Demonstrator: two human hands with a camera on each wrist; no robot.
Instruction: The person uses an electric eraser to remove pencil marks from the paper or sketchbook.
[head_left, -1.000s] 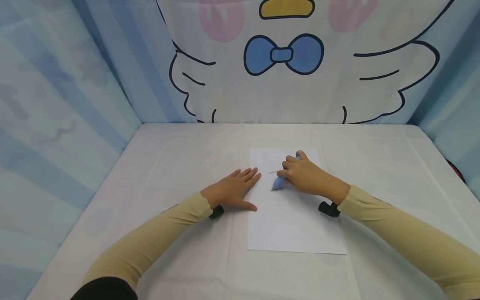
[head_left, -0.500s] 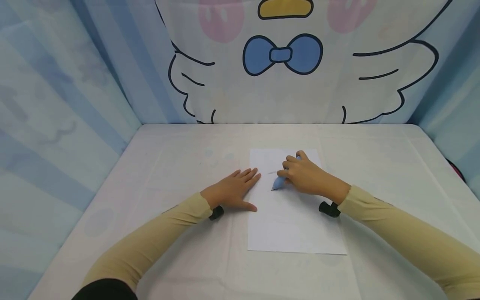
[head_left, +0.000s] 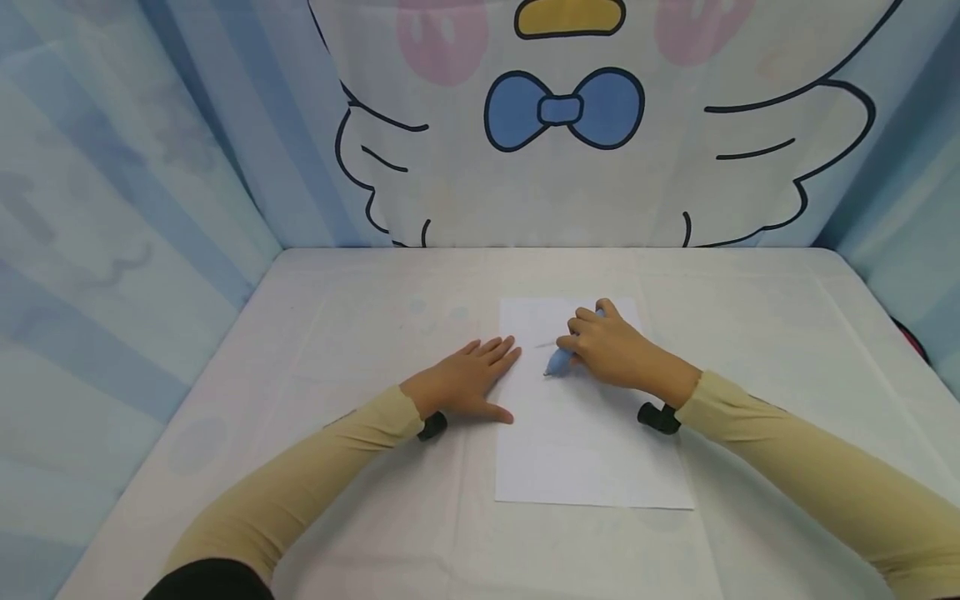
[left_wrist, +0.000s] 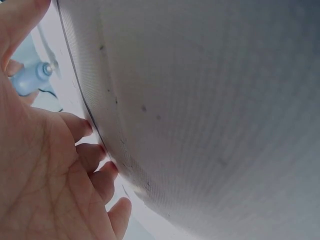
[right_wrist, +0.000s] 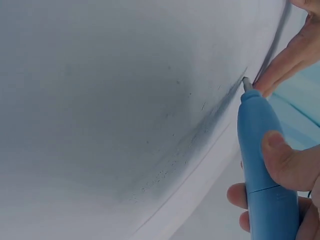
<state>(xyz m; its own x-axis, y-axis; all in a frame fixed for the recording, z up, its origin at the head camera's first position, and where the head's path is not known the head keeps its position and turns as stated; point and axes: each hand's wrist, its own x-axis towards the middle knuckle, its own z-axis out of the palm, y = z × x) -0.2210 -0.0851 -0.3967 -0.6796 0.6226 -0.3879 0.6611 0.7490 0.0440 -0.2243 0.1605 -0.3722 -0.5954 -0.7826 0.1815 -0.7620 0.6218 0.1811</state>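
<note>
A white sheet of paper (head_left: 592, 458) lies on the covered table. My right hand (head_left: 618, 350) grips a thick blue electric eraser (head_left: 559, 362), tilted with its tip down at the sheet's upper left part. In the right wrist view, the thumb (right_wrist: 282, 162) presses the blue body, and the narrow grey tip (right_wrist: 247, 84) meets the paper among small dark crumbs. A faint grey line (head_left: 546, 344) shows just beyond the tip. Spread flat, my left hand (head_left: 465, 379) lies at the paper's left edge, fingertips overlapping it.
A white cloth (head_left: 360, 333) covers the tabletop. Behind it hangs a curtain with a cartoon bow tie (head_left: 562, 110), and pale blue curtains (head_left: 112, 292) close off the sides. Black cameras (head_left: 658, 417) sit under both wrists.
My right hand has shifted slightly away from me with the electric eraser, its tip a little nearer the faint line. The left hand and the paper have stayed in place.
</note>
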